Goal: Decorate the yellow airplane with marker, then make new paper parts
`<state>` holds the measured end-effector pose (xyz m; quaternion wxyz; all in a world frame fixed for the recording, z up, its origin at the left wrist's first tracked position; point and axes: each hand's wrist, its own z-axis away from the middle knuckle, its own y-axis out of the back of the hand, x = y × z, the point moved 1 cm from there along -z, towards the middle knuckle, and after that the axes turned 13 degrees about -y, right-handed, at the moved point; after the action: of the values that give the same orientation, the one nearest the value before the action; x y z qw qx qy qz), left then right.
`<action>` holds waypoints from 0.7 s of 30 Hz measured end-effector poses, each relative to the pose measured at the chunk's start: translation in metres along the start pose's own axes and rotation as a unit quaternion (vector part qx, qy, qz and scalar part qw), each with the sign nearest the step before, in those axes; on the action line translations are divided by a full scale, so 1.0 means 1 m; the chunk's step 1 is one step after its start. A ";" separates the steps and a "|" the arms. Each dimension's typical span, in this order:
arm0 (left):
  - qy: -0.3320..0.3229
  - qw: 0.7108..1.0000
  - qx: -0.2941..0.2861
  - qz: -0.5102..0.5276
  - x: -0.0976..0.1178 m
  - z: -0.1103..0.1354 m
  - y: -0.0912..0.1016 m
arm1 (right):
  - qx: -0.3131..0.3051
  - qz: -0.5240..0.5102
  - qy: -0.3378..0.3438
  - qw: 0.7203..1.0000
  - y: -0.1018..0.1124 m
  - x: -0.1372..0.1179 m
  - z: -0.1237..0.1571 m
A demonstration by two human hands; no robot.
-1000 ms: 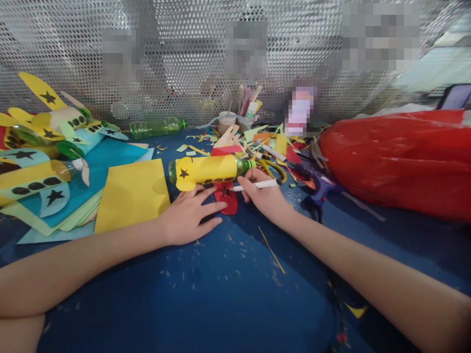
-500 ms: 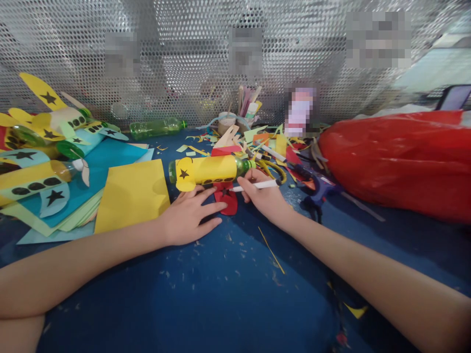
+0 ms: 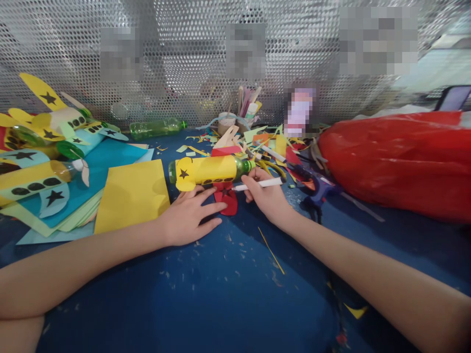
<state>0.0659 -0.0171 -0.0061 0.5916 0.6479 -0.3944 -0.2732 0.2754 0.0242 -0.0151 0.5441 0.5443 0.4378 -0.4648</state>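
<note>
A green plastic bottle point(image 3: 244, 167) wrapped in yellow paper lies on its side, its cap to the right. It bears a star on a yellow paper tail and dark round windows. A red paper wing point(image 3: 230, 205) with a black star sticks out from it toward me. My left hand point(image 3: 191, 215) lies flat with fingers spread, fingertips on the red wing and beside the bottle. In my right hand point(image 3: 267, 193) is a white marker point(image 3: 270, 182), gripped between thumb and fingers, its tip by the star's right side.
Yellow paper point(image 3: 132, 196) and stacked coloured sheets lie left, below finished bottle planes point(image 3: 55, 189). A green bottle point(image 3: 158, 128) lies behind. Paper scraps, a blue glue gun point(image 3: 322, 189) and a big red plastic bag point(image 3: 401, 162) are on the right. A yellow strip point(image 3: 271, 251) lies in front.
My right hand and the marker have shifted slightly to the right, the tip moving off the star's middle toward its edge. My left hand and the bottle have stayed put.
</note>
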 end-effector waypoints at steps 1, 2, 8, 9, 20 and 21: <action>0.000 1.000 0.001 0.001 0.000 0.000 0.000 | 0.001 -0.033 -0.004 0.999 0.000 0.000 0.000; -0.001 1.000 0.003 0.001 0.000 0.000 -0.001 | 0.005 -0.065 -0.009 0.998 0.000 0.000 -0.001; -0.005 0.999 0.037 0.010 -0.002 0.002 -0.002 | 0.035 -0.193 -0.042 0.980 0.002 -0.003 -0.002; -0.007 0.999 0.045 0.012 -0.001 0.002 -0.002 | 0.031 -0.206 -0.041 0.977 0.003 -0.004 -0.002; -0.028 0.988 0.152 0.015 -0.001 0.002 0.014 | 0.060 -0.176 0.050 0.981 0.006 -0.006 0.000; -0.028 0.986 0.166 0.021 0.000 0.002 0.021 | 0.069 -0.158 0.071 0.982 0.005 -0.008 0.002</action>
<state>0.0603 -0.0178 0.0138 0.4707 0.7207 -0.4640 -0.2093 0.2785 0.0221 -0.0067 0.3928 0.5357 0.5226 -0.5344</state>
